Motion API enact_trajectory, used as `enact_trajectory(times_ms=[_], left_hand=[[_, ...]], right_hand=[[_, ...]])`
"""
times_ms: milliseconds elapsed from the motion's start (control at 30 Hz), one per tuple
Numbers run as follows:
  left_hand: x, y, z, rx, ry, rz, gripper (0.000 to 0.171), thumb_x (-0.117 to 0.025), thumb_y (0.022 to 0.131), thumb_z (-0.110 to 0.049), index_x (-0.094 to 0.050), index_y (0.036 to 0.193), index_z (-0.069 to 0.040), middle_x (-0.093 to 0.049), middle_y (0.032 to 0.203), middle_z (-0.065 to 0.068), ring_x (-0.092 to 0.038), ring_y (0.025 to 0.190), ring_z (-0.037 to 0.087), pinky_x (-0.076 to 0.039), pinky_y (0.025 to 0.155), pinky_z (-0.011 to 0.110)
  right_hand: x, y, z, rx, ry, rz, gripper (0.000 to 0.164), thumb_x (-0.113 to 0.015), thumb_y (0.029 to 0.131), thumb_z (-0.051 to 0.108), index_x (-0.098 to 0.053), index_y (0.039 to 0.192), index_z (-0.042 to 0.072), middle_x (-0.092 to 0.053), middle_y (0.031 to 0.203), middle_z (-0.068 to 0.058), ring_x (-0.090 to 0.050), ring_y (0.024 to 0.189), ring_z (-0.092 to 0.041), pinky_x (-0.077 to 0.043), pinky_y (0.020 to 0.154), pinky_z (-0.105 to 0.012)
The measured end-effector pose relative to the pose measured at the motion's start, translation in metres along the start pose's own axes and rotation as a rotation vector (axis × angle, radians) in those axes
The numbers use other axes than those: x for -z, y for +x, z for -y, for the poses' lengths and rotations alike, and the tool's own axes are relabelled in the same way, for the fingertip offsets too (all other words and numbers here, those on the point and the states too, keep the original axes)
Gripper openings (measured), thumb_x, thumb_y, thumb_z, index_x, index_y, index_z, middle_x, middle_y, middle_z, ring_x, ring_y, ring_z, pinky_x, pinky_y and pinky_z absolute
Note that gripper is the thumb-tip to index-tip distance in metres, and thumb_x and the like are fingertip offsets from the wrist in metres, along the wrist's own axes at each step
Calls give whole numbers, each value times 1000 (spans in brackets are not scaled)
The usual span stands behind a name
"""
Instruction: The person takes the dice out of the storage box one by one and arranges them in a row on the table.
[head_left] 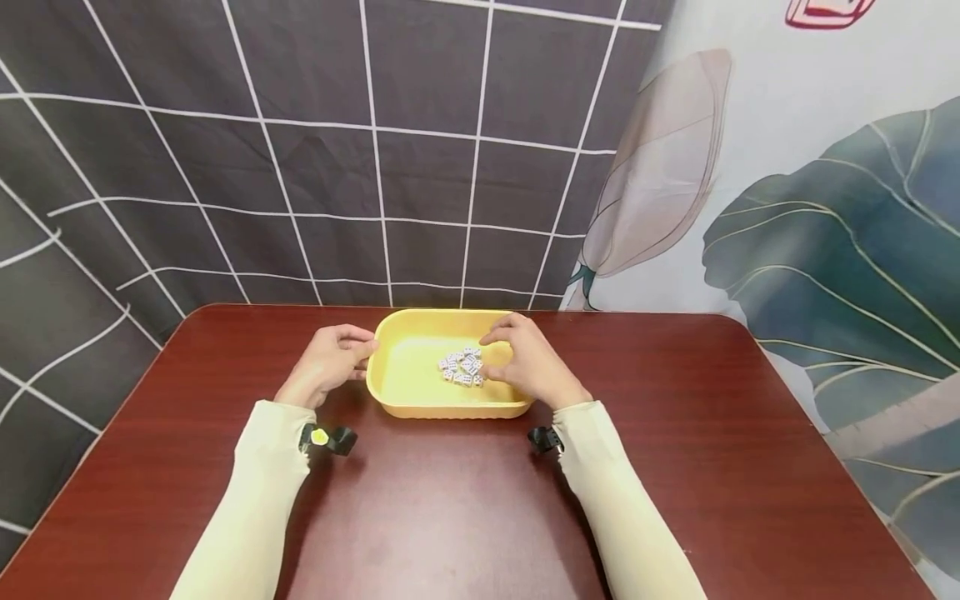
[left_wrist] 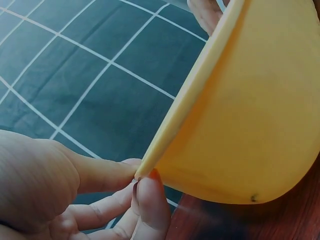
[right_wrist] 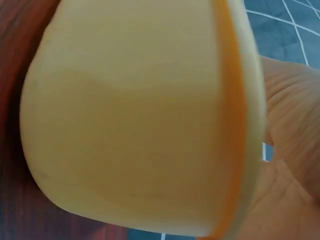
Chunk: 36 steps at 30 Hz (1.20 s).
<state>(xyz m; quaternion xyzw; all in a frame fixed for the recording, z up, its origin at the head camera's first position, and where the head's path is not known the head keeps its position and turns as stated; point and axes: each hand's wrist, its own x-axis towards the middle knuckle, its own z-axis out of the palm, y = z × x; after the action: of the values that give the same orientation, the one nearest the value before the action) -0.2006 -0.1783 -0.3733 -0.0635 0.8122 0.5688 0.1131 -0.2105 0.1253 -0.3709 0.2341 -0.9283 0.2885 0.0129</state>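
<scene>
A yellow plastic tray (head_left: 420, 410) with rounded corners sits on the table, and several small white dice (head_left: 463, 367) lie clustered in it, right of its middle. My left hand (head_left: 330, 360) is at the tray's left end; in the left wrist view its thumb and fingers (left_wrist: 152, 207) pinch the rim. Over the tray's right side reaches my right hand (head_left: 528, 362), with thumb and forefinger apart and their tips right beside the dice. In the right wrist view the tray's outer wall (right_wrist: 135, 125) hides those fingertips.
The tray stands near the far edge of a reddish-brown table (head_left: 450, 500). Behind it hangs a dark cloth (head_left: 427, 175) with a white grid, and a leaf-patterned cloth (head_left: 840, 250) is at the right. Dark straps (head_left: 330, 439) are on both wrists.
</scene>
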Motion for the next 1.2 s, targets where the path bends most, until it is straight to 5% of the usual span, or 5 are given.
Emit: enact_trajectory(times_ms=[200,467,800,1000,1200], left_hand=[[0,2,2,-20,24,7,37,-62,101,-15,-56,130,8,-68,114,22,-67,76,11,-60,71,21],[1,4,3,-34,40,12,37,-62,102,-15,-56,130,7,-67,115,23,-67,75,12,-61,71,22],[-1,0,2,-37,26,10,37,-61,102,-14,-55,130,9,-67,110,19,-65,74,10,-60,70,21],[-1,0,2,-53,31,9,36,-61,102,-13,-55,130,9,-67,109,19,-65,74,10,-60,70,21],[-1,-1,3,-43,36,13,37,-61,102,-14,-55,130,8,-67,112,20,-65,75,11,-60,70,22]], right_hand=[[-6,1,-2,-6,-105,11,34,-88,78,15,-77,107,1,-63,129,-13,-50,130,-32,-42,114,-43],[-13,1,0,-92,-185,9,21,-88,76,16,-82,93,7,-65,126,-6,-53,127,-26,-55,97,-46],[-21,7,5,-103,-361,-11,8,-86,74,15,-79,74,13,-70,98,-2,-57,103,-24,-54,89,-41],[-18,7,5,-131,-327,-44,8,-86,74,16,-78,73,16,-69,98,-2,-58,105,-24,-56,88,-44],[-12,3,2,-107,-177,-35,6,-84,78,15,-79,81,15,-67,101,-3,-59,104,-23,-57,86,-43]])
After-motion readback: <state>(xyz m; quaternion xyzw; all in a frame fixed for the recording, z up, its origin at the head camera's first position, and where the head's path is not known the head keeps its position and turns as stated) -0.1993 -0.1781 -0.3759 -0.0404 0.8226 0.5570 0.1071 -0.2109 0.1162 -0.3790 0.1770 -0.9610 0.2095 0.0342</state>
